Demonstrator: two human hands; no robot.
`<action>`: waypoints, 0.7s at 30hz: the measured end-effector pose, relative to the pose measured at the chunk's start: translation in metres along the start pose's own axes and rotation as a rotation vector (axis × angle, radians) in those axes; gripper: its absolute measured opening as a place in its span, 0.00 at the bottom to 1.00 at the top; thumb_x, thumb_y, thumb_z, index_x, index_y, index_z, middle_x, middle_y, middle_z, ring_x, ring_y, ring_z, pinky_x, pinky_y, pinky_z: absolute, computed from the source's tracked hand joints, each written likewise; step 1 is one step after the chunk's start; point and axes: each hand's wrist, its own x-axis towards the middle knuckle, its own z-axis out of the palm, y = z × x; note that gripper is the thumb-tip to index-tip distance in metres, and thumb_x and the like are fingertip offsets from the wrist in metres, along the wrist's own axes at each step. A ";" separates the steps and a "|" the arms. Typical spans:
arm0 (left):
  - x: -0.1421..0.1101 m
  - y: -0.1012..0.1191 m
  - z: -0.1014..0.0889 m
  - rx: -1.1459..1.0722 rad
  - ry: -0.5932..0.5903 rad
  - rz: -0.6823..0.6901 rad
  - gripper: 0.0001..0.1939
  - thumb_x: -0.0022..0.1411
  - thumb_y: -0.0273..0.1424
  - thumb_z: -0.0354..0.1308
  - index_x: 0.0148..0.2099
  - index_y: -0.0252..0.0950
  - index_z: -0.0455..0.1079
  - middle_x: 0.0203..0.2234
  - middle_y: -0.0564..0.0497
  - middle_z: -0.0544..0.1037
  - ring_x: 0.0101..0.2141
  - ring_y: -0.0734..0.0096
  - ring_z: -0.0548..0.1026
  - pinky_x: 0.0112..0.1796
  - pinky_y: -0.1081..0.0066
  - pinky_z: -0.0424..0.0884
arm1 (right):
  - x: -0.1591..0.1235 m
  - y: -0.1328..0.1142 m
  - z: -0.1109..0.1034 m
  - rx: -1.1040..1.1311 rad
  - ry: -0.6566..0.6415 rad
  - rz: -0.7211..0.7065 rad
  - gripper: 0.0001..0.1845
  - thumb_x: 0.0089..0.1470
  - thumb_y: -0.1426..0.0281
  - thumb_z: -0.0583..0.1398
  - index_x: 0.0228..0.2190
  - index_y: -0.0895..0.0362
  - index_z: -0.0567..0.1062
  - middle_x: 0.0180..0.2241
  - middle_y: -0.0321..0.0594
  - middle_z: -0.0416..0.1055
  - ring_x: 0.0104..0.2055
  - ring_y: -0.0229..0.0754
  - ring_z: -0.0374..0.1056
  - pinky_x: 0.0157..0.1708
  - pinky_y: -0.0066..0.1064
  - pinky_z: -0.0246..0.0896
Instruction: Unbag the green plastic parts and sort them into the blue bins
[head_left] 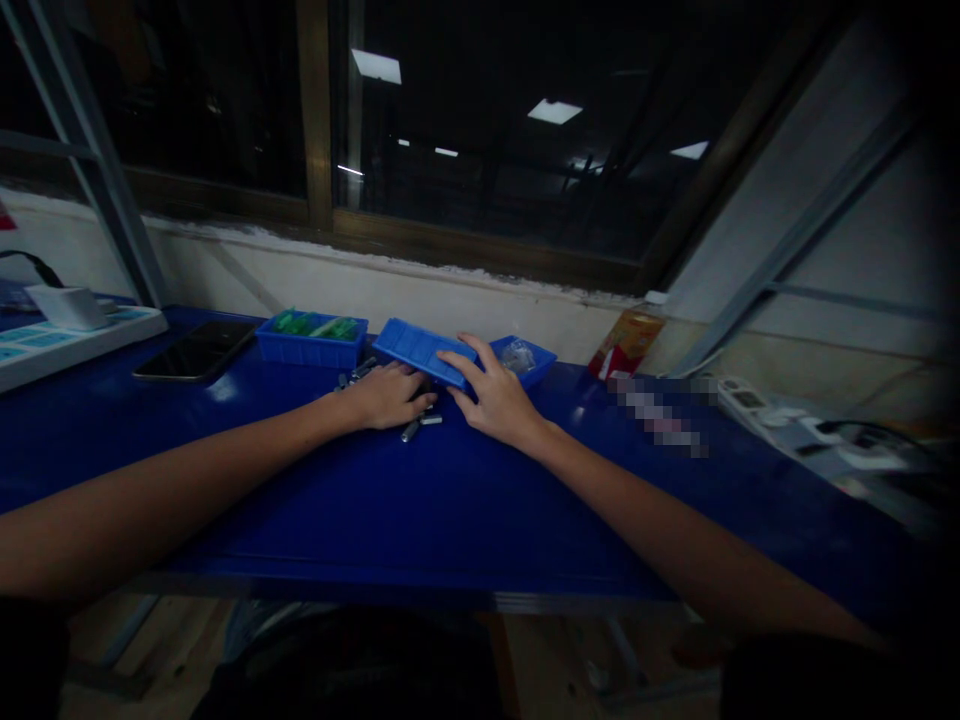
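Note:
My right hand (499,395) grips a blue plastic bin (420,350) by its right end, and the bin is tilted up with its ribbed outside toward me. Beneath and beside it, several small grey metal cylinders (410,431) lie loose on the blue table (420,520). My left hand (391,396) rests over these pieces with fingers spread, just under the lower edge of the bin. Whether any piece is under its palm is hidden.
Left of the hands stands a blue bin (311,348) with green items, next to a dark phone (196,350). To the right are another blue bin (541,366) with clear items and a red-brown packet (626,342). Power strips (67,340) lie at both sides.

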 end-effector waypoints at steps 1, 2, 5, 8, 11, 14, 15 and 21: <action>0.000 0.001 0.000 0.025 0.000 -0.012 0.22 0.62 0.39 0.40 0.49 0.28 0.62 0.49 0.36 0.64 0.50 0.53 0.61 0.49 0.53 0.58 | 0.000 0.001 0.000 -0.002 0.004 0.012 0.26 0.50 0.74 0.54 0.52 0.52 0.59 0.57 0.45 0.47 0.57 0.51 0.52 0.52 0.45 0.57; 0.000 0.001 -0.001 0.050 -0.001 -0.026 0.22 0.62 0.39 0.40 0.47 0.28 0.63 0.48 0.36 0.65 0.50 0.53 0.62 0.48 0.54 0.59 | 0.001 0.002 0.000 -0.002 0.011 0.023 0.26 0.51 0.74 0.54 0.52 0.52 0.59 0.57 0.45 0.47 0.57 0.51 0.51 0.52 0.46 0.57; 0.000 0.005 -0.002 0.093 -0.033 -0.068 0.21 0.62 0.40 0.38 0.45 0.30 0.64 0.45 0.37 0.66 0.46 0.54 0.64 0.45 0.54 0.62 | 0.001 0.003 -0.001 0.011 0.013 0.055 0.26 0.51 0.73 0.53 0.52 0.51 0.58 0.58 0.45 0.46 0.58 0.52 0.51 0.52 0.46 0.57; -0.002 0.011 -0.004 0.070 -0.084 -0.086 0.22 0.63 0.42 0.36 0.44 0.33 0.64 0.41 0.41 0.68 0.42 0.56 0.66 0.42 0.54 0.63 | 0.001 0.006 0.001 0.034 0.021 0.125 0.28 0.52 0.72 0.53 0.54 0.50 0.54 0.58 0.46 0.48 0.57 0.53 0.54 0.50 0.48 0.59; -0.004 0.015 -0.006 0.022 -0.128 -0.106 0.26 0.63 0.46 0.33 0.48 0.37 0.63 0.43 0.42 0.68 0.44 0.56 0.65 0.45 0.51 0.60 | 0.001 0.012 0.005 0.075 0.063 0.177 0.30 0.53 0.71 0.51 0.57 0.53 0.47 0.56 0.49 0.52 0.57 0.52 0.53 0.52 0.49 0.56; -0.005 0.013 -0.009 0.041 -0.174 -0.175 0.32 0.60 0.51 0.30 0.57 0.40 0.56 0.54 0.41 0.61 0.54 0.48 0.56 0.50 0.44 0.48 | 0.000 0.016 0.011 0.114 0.089 0.218 0.31 0.55 0.69 0.50 0.57 0.57 0.45 0.56 0.52 0.53 0.57 0.51 0.53 0.53 0.48 0.54; -0.006 0.012 -0.010 0.042 -0.209 -0.200 0.34 0.59 0.53 0.29 0.60 0.42 0.53 0.57 0.41 0.56 0.56 0.46 0.51 0.51 0.42 0.44 | 0.000 0.017 0.013 0.118 0.092 0.228 0.30 0.55 0.69 0.50 0.57 0.57 0.45 0.55 0.52 0.53 0.57 0.51 0.54 0.53 0.48 0.55; -0.007 0.008 -0.009 0.008 -0.317 -0.245 0.35 0.56 0.57 0.31 0.63 0.48 0.43 0.62 0.45 0.45 0.59 0.45 0.42 0.52 0.41 0.40 | 0.006 0.023 0.014 0.013 0.166 0.228 0.25 0.55 0.65 0.51 0.53 0.57 0.55 0.50 0.51 0.56 0.53 0.50 0.58 0.49 0.47 0.58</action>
